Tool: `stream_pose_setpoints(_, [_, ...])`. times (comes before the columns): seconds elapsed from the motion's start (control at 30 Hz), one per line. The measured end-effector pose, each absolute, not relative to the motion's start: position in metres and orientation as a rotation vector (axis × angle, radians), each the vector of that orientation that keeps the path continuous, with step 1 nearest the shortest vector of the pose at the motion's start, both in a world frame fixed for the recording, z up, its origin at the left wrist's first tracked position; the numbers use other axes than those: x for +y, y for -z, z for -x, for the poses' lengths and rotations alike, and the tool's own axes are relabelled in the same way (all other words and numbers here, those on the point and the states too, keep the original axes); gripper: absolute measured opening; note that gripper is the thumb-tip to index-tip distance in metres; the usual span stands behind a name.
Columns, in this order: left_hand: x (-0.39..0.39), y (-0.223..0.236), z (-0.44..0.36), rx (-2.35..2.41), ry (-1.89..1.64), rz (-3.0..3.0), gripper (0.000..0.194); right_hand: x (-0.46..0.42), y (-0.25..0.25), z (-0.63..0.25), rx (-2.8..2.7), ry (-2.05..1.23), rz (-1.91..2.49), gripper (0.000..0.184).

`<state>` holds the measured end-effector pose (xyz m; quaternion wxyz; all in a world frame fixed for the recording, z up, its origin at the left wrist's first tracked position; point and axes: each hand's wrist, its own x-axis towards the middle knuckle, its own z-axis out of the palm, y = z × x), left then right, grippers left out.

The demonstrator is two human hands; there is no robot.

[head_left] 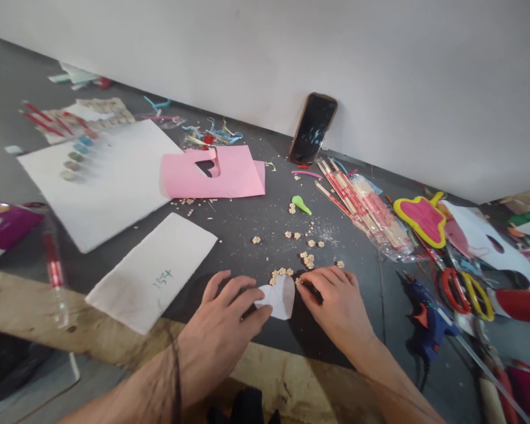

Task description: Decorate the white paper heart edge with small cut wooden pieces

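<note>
Resting left of lower centre, the left hand (218,321) is spread, thumb and fingers apart, its tips laid on the left side of a small white paper piece (281,303) at lower centre. The paper can be judged light, thin and easily creased (a draught might be enough to shift it), so it is best pinned flat near that edge. Along its upper rim, small beige clusters (280,274) are lined up; they are probably light, hard and fiddly, best pinched by their sides. Just right of the paper, the fingertips of the right hand (335,299) are held at a single cluster (298,281); whether it is clamped between them cannot be told.
</note>
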<state>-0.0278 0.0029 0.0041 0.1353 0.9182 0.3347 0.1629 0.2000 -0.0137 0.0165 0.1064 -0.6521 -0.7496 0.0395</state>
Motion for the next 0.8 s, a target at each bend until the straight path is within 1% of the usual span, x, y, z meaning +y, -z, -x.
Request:
stream_pose_setpoints(0.13, [-0.006, -0.001, 0.025, 0.934, -0.427, -2.703, 0.018, -0.01, -0.015, -0.197, -2.191, -0.103, 1.923, 0.007])
stream_pose_setpoints(0.3, [-0.008, 0.006, 0.022, 0.895, -0.374, -2.751, 0.025, -0.009, -0.014, -0.193, -2.215, -0.117, 1.937, 0.007])
stream_pose_setpoints(0.5, [-0.008, 0.013, 0.021, 0.925, -0.334, -2.755, 0.025, -0.008, -0.014, -0.193, -2.22, -0.123, 1.954, 0.005])
stream_pose_setpoints(0.8, [-0.008, 0.008, 0.022, 0.911, -0.323, -2.735, 0.024, -0.008, -0.018, -0.205, -2.186, -0.059, 1.921, 0.016])
